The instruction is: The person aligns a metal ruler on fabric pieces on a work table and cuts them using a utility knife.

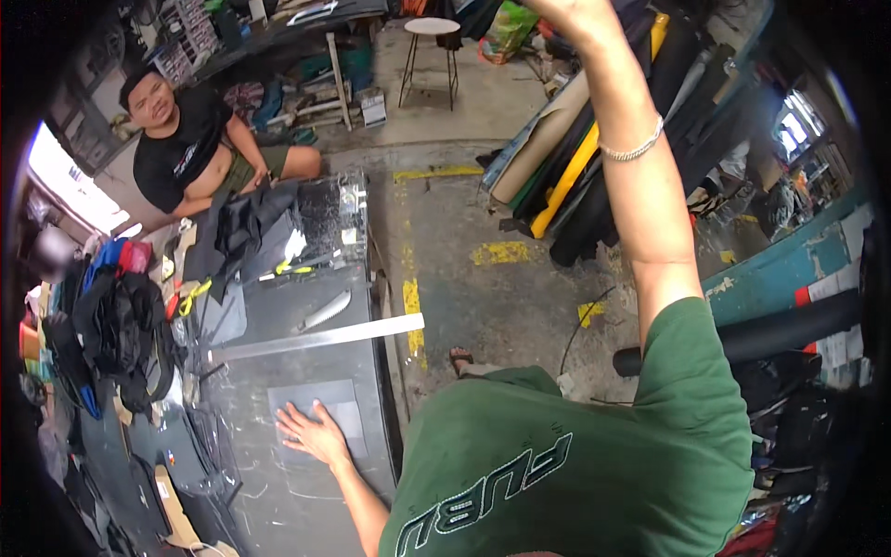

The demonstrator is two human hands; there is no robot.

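The grey worktable [306, 483] ran toward twelve o'clock, a long steel ruler [316, 336] lying untouched across it. The left hand [311, 432] pressed a grey sheet [320, 408] flat, fingers spread; no cut showed yet. The right hand [566, 11] was raised at one o'clock, its fingers out of frame.

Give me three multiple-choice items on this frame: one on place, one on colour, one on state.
1. Where does the left hand rest?
A. on the grey sheet on the worktable
B. on the floor
C. on the stool

2. What colour is the person's shirt?
A. red
B. green
C. white

3. How is the right arm held?
A. hanging down
B. flat on the table
C. raised overhead, with the hand past the top edge

Answers: 1 A, the palm lies flat on the grey sheet; 2 B, the shirt is green with light lettering; 3 C, the forearm with a bracelet points up out of the frame.
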